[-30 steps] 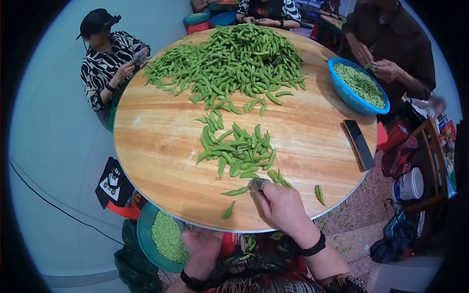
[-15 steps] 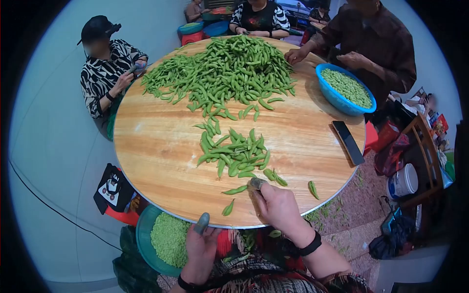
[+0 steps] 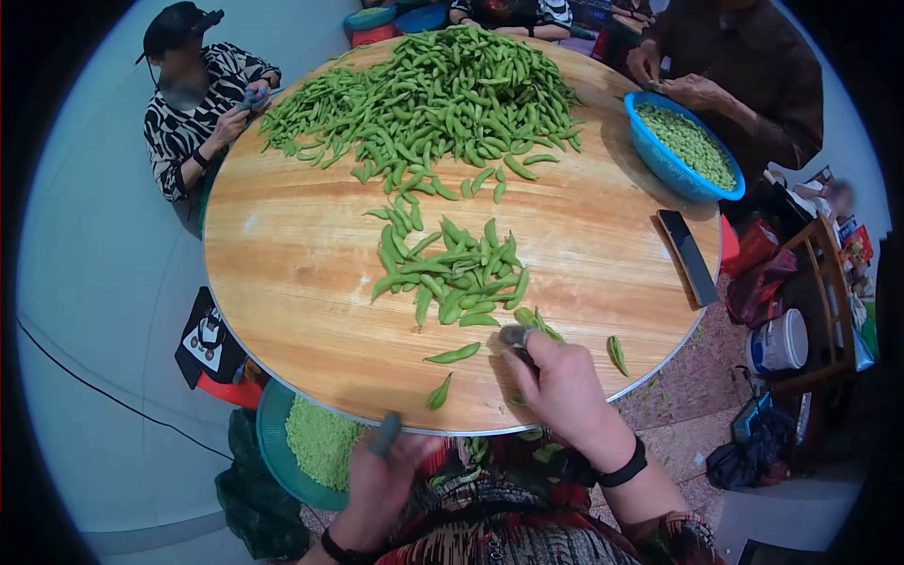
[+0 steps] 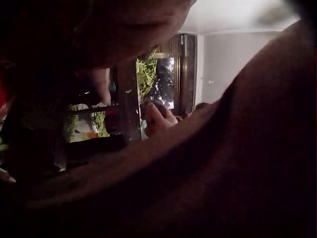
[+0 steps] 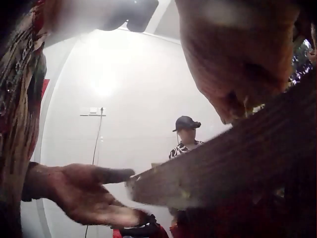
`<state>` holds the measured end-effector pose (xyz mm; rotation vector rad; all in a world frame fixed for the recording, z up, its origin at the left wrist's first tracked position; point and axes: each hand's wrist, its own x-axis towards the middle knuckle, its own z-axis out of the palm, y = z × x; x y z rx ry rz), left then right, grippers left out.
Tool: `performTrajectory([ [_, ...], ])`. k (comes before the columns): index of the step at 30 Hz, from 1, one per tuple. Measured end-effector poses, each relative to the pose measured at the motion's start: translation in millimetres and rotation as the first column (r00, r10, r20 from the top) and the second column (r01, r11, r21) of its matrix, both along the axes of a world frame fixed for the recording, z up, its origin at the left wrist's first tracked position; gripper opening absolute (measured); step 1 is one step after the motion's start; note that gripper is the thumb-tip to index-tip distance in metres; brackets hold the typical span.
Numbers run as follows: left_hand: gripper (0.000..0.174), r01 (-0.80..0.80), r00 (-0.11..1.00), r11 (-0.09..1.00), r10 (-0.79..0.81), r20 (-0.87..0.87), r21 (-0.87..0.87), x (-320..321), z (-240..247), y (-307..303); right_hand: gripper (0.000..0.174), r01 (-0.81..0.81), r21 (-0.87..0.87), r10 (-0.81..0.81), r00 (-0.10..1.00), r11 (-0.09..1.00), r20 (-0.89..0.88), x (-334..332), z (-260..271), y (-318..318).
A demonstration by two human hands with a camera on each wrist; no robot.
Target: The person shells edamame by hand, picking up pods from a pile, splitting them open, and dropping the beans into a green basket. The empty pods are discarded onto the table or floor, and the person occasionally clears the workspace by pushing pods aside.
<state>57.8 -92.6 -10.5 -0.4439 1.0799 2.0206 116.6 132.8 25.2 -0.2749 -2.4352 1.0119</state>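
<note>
Over the table's near side, my right hand (image 3: 570,386) has its fingers bent, a dark-capped fingertip right at some green soybean pods (image 3: 541,325). A bit of green shows under this hand; what its fingers hold, I cannot tell. My left hand (image 3: 381,476) is below the near table edge, beside a teal basket (image 3: 273,452) of shelled beans (image 3: 320,443). In the right wrist view that left hand (image 5: 89,193) is spread palm up and bare, its thumb dark-capped. A small pod heap (image 3: 457,278) and two single pods, one pod (image 3: 454,353) nearer the heap, lie left of my right hand.
A large pod mound (image 3: 452,99) covers the far side of the round wooden table (image 3: 292,245). At right are a blue basket of beans (image 3: 631,132) and a black phone (image 3: 687,259). People sit around the table, one person (image 3: 202,104) at left.
My right hand has shifted a little to the right, off the spot by the single pod. My left hand has turned from palm up to thumb up near the table edge. The head view has shifted.
</note>
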Motion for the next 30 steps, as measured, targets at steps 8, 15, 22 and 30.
performTrajectory([
  [8, 0.014, -0.158, -0.042, 0.655, -0.752, -0.658, -0.739, -19.8, 63.8, 33.0, 0.014, -0.163, 0.288, 0.075, 0.953, 0.944, 0.294, -25.7, 24.1, 9.6],
  [15, 0.029, -0.329, -0.277, 0.571, -0.820, -0.501, -0.752, -61.8, 52.2, 83.1, 0.016, -0.158, 0.140, 0.114, 0.954, 0.977, 0.278, -17.0, 16.3, 24.3],
  [22, 0.024, 0.236, 0.574, 0.918, -0.397, -0.716, -0.319, -53.4, 63.6, 96.5, 0.016, -0.299, -0.190, 0.317, 0.945, 0.935, 0.076, -18.2, 10.1, 35.5],
  [30, 0.017, 0.196, 0.892, 0.976, -0.135, -0.432, 0.099, -51.0, 32.4, 109.2, 0.015, -0.163, -0.836, 0.399, 0.914, 0.524, 0.073, -12.3, 15.9, 32.2],
])
